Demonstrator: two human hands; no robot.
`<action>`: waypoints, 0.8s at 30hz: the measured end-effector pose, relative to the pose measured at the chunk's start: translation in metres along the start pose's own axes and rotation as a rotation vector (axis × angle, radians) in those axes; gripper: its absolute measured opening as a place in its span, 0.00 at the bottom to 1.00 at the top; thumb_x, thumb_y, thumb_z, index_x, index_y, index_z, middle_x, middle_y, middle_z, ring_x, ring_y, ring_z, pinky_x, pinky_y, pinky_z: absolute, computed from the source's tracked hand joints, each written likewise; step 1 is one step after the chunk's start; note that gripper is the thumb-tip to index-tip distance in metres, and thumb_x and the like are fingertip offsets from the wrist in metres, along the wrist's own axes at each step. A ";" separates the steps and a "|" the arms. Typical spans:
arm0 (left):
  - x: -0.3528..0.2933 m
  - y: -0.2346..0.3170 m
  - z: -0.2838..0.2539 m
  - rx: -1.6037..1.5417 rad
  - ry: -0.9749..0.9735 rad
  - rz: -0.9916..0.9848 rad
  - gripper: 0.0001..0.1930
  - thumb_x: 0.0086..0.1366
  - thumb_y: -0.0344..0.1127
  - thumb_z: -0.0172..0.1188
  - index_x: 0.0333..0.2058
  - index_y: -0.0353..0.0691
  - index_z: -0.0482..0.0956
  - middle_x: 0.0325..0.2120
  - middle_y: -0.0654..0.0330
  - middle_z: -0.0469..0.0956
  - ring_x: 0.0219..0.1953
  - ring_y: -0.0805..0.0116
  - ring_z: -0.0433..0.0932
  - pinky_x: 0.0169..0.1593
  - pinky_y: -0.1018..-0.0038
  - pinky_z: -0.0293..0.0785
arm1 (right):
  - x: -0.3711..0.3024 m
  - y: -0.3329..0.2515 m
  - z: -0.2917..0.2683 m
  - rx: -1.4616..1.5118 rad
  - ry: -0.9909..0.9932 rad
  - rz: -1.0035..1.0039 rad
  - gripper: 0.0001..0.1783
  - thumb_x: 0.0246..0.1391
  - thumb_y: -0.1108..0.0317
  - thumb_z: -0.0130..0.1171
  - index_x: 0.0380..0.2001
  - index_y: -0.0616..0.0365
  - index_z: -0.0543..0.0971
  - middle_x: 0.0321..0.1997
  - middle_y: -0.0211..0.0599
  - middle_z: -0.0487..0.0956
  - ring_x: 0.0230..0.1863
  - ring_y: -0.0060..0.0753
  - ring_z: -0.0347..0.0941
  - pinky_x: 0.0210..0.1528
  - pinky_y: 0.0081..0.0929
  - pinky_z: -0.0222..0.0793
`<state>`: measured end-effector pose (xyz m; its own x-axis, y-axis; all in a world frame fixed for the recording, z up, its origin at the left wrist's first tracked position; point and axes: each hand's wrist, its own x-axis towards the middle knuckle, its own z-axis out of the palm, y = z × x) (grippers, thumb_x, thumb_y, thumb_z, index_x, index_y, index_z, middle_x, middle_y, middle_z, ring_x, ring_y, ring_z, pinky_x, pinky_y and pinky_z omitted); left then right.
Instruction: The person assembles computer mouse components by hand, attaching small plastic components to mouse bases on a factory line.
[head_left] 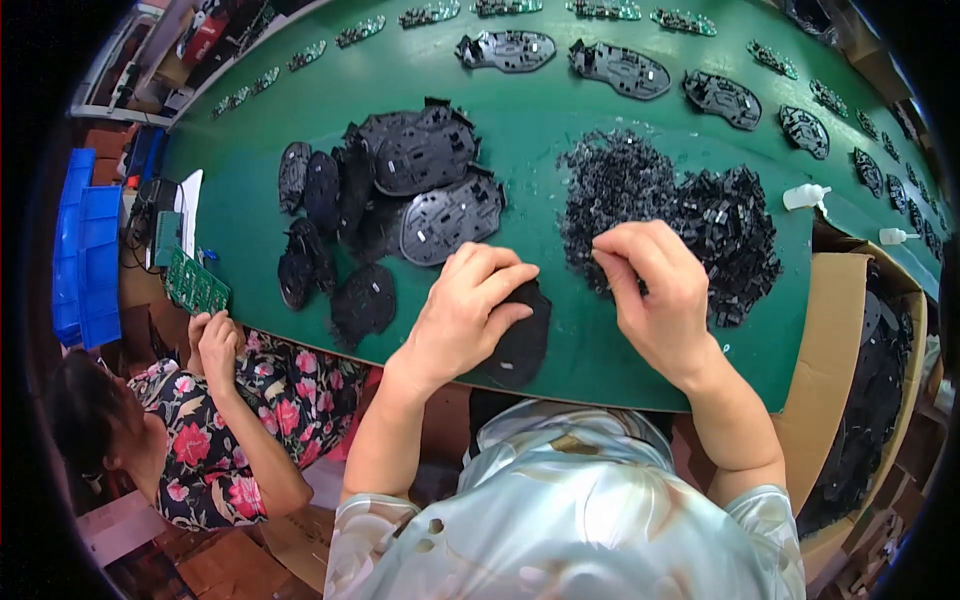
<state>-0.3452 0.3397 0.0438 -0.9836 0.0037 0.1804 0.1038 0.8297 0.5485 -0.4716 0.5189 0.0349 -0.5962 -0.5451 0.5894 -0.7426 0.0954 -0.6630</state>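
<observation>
A dark, rounded plastic shell (520, 350) lies at the table's near edge in front of me. My left hand (460, 310) is closed on its left side, with thumb and forefinger curled over the top and the other fingers partly hidden. Over the near side of a heap of small black plastic pieces (620, 190), my right hand (655, 295) is closed in a pinch. Whatever sits between those fingertips is too small to make out. Right beside that heap is another of larger black pieces (735, 235).
Stacked black shells (425, 150) stand left of centre on the green table (540, 130). Shells (620, 70) and circuit boards (605, 10) line the far side. White bottles (805, 196) and a carton (825, 350) are at right. At left, another person holds a circuit board (195, 283) near blue bins (88, 250).
</observation>
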 end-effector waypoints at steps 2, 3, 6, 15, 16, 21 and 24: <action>0.001 0.002 -0.004 0.015 0.033 0.002 0.22 0.45 0.26 0.69 0.43 0.36 0.78 0.38 0.55 0.75 0.41 0.56 0.73 0.45 0.65 0.71 | -0.001 0.005 0.001 -0.033 0.015 -0.036 0.09 0.42 0.82 0.62 0.30 0.62 0.76 0.28 0.39 0.76 0.30 0.42 0.73 0.32 0.33 0.69; 0.001 0.004 -0.007 0.018 0.053 -0.025 0.22 0.45 0.26 0.69 0.42 0.36 0.79 0.37 0.55 0.75 0.40 0.56 0.73 0.44 0.66 0.71 | -0.003 0.006 0.001 -0.082 0.000 -0.069 0.09 0.41 0.81 0.61 0.29 0.62 0.76 0.28 0.38 0.76 0.30 0.41 0.72 0.32 0.33 0.68; 0.005 0.004 -0.018 0.004 0.175 -0.076 0.19 0.46 0.26 0.70 0.41 0.36 0.80 0.35 0.55 0.76 0.36 0.60 0.76 0.41 0.70 0.74 | -0.005 0.011 -0.001 -0.186 -0.010 -0.124 0.11 0.37 0.79 0.60 0.29 0.60 0.77 0.30 0.36 0.75 0.31 0.38 0.70 0.33 0.33 0.64; 0.091 -0.091 -0.096 -0.072 0.623 -0.380 0.17 0.55 0.35 0.66 0.43 0.37 0.80 0.32 0.60 0.79 0.30 0.72 0.74 0.37 0.75 0.72 | 0.001 0.009 -0.008 -0.232 0.059 -0.101 0.10 0.39 0.78 0.62 0.30 0.59 0.78 0.31 0.34 0.74 0.32 0.37 0.69 0.34 0.32 0.60; 0.105 -0.116 -0.103 -0.055 0.635 -0.395 0.18 0.55 0.37 0.66 0.44 0.38 0.81 0.31 0.61 0.79 0.30 0.72 0.74 0.38 0.74 0.72 | 0.000 0.008 -0.007 -0.199 0.057 -0.106 0.11 0.38 0.78 0.62 0.30 0.59 0.78 0.30 0.34 0.74 0.32 0.36 0.69 0.34 0.32 0.60; 0.154 -0.185 -0.123 0.220 0.520 -0.707 0.21 0.52 0.45 0.67 0.45 0.44 0.82 0.37 0.56 0.82 0.41 0.65 0.80 0.46 0.70 0.74 | 0.001 0.003 -0.007 -0.176 0.036 -0.122 0.12 0.36 0.78 0.63 0.30 0.59 0.78 0.31 0.33 0.75 0.33 0.36 0.71 0.38 0.32 0.62; 0.171 -0.211 -0.117 0.326 0.430 -0.734 0.23 0.50 0.45 0.68 0.45 0.45 0.82 0.41 0.53 0.82 0.46 0.59 0.79 0.52 0.67 0.72 | 0.001 0.003 -0.008 -0.167 0.031 -0.116 0.12 0.36 0.77 0.63 0.30 0.59 0.78 0.31 0.33 0.75 0.33 0.36 0.71 0.38 0.32 0.62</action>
<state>-0.5180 0.0999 0.0542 -0.6393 -0.7421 0.2014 -0.6382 0.6581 0.3996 -0.4767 0.5253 0.0372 -0.5108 -0.5352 0.6728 -0.8456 0.1716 -0.5055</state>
